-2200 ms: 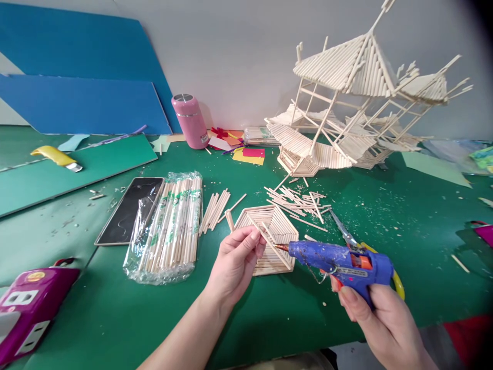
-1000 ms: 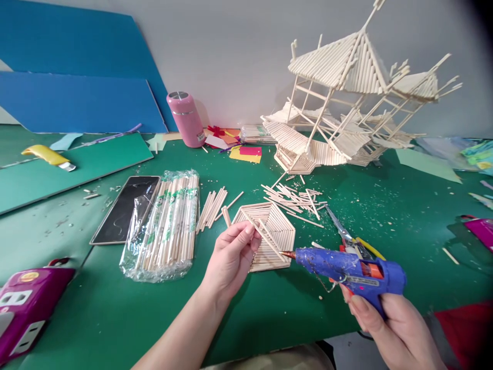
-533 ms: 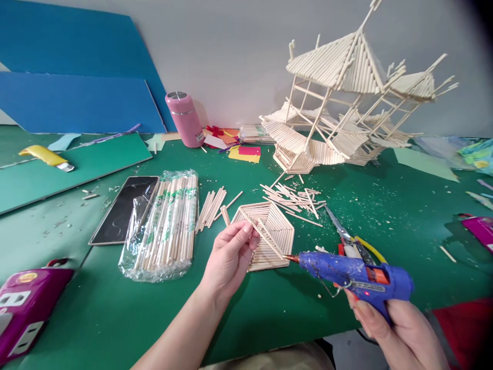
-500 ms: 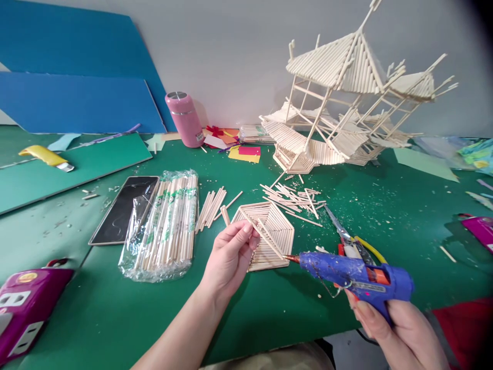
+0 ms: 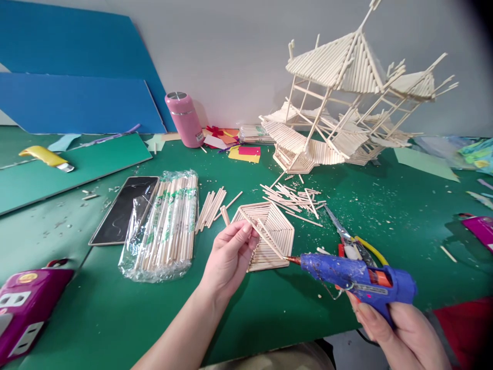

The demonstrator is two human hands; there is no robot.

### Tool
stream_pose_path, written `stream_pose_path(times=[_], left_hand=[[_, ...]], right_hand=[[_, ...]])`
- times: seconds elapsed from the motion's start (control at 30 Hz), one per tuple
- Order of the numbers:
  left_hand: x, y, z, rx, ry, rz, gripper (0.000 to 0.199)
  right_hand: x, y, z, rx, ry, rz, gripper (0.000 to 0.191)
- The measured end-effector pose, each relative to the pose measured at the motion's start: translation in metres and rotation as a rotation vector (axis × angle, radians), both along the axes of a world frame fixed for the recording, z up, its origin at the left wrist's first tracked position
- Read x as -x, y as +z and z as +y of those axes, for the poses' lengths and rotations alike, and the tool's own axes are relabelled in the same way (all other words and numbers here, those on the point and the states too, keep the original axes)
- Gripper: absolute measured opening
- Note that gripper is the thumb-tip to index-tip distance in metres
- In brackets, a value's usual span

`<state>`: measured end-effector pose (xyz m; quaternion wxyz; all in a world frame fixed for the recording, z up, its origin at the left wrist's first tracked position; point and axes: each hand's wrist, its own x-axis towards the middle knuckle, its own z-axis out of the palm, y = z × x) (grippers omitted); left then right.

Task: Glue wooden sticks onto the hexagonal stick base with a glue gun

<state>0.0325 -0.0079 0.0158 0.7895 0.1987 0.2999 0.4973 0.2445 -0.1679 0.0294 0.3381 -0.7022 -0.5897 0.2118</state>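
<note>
1. Nearest us, right hand (image 5: 400,329) with fingers wrapped firmly round the grip of a blue plastic glue gun (image 5: 346,272), its copper-coloured nozzle (image 5: 295,260) aimed left
2. Left hand (image 5: 231,252), thumb and fingertips pinched together on a thin, pale wooden stick (image 5: 271,243), slanting down towards the nozzle; we cannot tell if tip and nozzle touch
3. Step in hand, we judge: gluing the stick's lower end; the next move calls for a steady pinch, fingertips kept clear of the hot tip
4. Below and behind the stick, a hexagonal, pale wooden-stick frame (image 5: 285,236) on the green tabletop (image 5: 154,318)
5. Beyond the gun, silver-bladed, yellow-handled scissors (image 5: 339,224), partly hidden; past the frame, we note a scattered heap of short wooden sticks (image 5: 290,199)
6. Farthest, a tiered, pagoda-like wooden-stick model (image 5: 331,67), near the grey wall (image 5: 234,56)
</note>
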Motion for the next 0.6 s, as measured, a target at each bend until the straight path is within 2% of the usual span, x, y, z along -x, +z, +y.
stream_pose_path(times=[0.17,0.4,0.6], left_hand=[[-0.0003,0.0004,-0.0008,0.005,-0.005,0.003,0.006],[0.0000,0.0003,-0.0030,-0.025,-0.043,0.029,0.006],[0.0005,-0.0008,-0.0007,-0.015,-0.016,0.015,0.006]], right_hand=[[0.0029,-0.0008,0.0054,-0.005,0.035,0.022,0.017],[0.0006,-0.0076,0.0066,0.037,0.010,-0.005,0.031],[0.0020,-0.0042,0.0093,0.011,0.005,0.079,0.018]])
